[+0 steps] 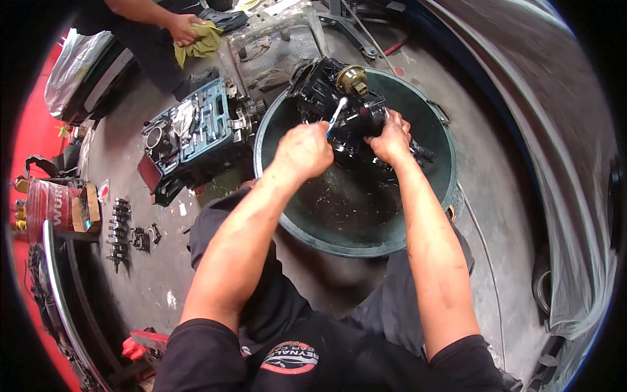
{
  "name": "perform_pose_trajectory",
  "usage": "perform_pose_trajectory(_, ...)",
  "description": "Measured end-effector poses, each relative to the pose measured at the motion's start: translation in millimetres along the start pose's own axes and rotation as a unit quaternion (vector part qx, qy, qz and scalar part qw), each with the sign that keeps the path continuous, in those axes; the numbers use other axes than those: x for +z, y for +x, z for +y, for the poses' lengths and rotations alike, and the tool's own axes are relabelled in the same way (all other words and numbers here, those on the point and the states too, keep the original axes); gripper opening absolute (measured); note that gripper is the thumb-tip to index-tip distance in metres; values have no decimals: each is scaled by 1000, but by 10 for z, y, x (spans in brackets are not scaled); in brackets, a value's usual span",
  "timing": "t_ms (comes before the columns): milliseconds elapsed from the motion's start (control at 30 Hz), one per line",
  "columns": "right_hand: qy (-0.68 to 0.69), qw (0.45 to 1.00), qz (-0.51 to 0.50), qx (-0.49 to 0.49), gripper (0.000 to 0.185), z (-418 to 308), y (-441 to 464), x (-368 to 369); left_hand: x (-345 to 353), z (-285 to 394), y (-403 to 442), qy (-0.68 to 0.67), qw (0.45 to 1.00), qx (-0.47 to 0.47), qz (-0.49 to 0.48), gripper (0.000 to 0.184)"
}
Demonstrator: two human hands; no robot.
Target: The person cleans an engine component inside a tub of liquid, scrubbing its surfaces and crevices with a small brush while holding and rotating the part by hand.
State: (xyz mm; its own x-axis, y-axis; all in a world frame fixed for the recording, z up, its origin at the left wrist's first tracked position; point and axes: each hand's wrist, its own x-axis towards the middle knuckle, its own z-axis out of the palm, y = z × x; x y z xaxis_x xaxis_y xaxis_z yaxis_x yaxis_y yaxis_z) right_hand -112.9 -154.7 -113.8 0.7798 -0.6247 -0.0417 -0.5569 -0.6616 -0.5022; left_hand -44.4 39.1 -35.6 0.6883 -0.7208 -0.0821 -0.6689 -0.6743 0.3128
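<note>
while left hand (304, 150) closes round brush (332, 123), right hand (392, 138) curls part-open, holding part (313, 98) | part: in tub (366, 251), toward 12 o'clock, wet and black | progress: brushing seems under way; surface done or left, cannot tell

My one camera sits on my head, looking forward and steeply down past both forearms into the round tub (370, 250) close before me.

brush handle (332, 123) partly hidden by left hand (304, 150), co-worker (140, 49) cut off by top edge
</note>
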Motion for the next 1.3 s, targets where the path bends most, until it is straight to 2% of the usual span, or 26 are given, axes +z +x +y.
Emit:
perform_pose_trajectory(67,-2,1000,9,-3,87,64,29,29,-164,-70,-10,-48,998,47,-6,29)
perform_pose_trajectory(100,0,1000,-7,0,87,42,17,-11,-145,-35,-60,-46,998,13,42,25)
perform_pose_trajectory(200,4,1000,-7,-3,87,42,16,3,-160,95,-196,-96,991,-77,47,27)
perform_pose_trajectory(267,-2,1000,0,-3,88,34,16,25,-103,232,-285,-187,973,-127,54,33)
perform_pose_trajectory(333,-2,1000,-5,-8,89,3,11,39,37,277,-252,-256,953,-120,109,33)
perform_pose_trajectory(367,-6,1000,-3,-9,90,-19,12,41,64,279,-198,-274,947,-134,103,30)
perform_pose_trajectory(500,-26,1000,-8,-12,91,-138,-50,26,137,261,44,-217,944,-195,155,29)
perform_pose_trajectory(600,-11,1000,-22,-20,90,-100,-53,76,122,163,148,-197,945,-179,189,29)
perform_pose_trajectory(800,-19,999,-22,-17,90,-131,-77,95,91,133,46,-192,951,-175,169,30)
perform_pose_trajectory(833,-20,999,-28,-16,90,-133,-77,79,152,104,22,-168,952,-158,203,29)
perform_pose_trajectory(900,-17,999,-31,-14,91,-118,-83,72,151,-27,176,-260,932,-198,156,27)
perform_pose_trajectory(967,-16,999,-28,-22,91,-123,-78,84,-158,181,127,-374,879,-284,85,26)
perform_pose_trajectory(1067,-19,1000,-13,-11,91,-218,-129,111,180,39,241,-250,923,-226,188,25)
perform_pose_trajectory(1100,-20,1000,-14,-16,90,-223,-123,113,92,164,123,-168,942,-205,207,26)
perform_pose_trajectory(1233,-24,999,-15,-18,88,-140,-59,129,-91,113,14,-111,957,-196,182,30)
perform_pose_trajectory(1300,-29,999,-13,-10,87,-128,-18,130,-102,79,12,-129,954,-188,195,33)
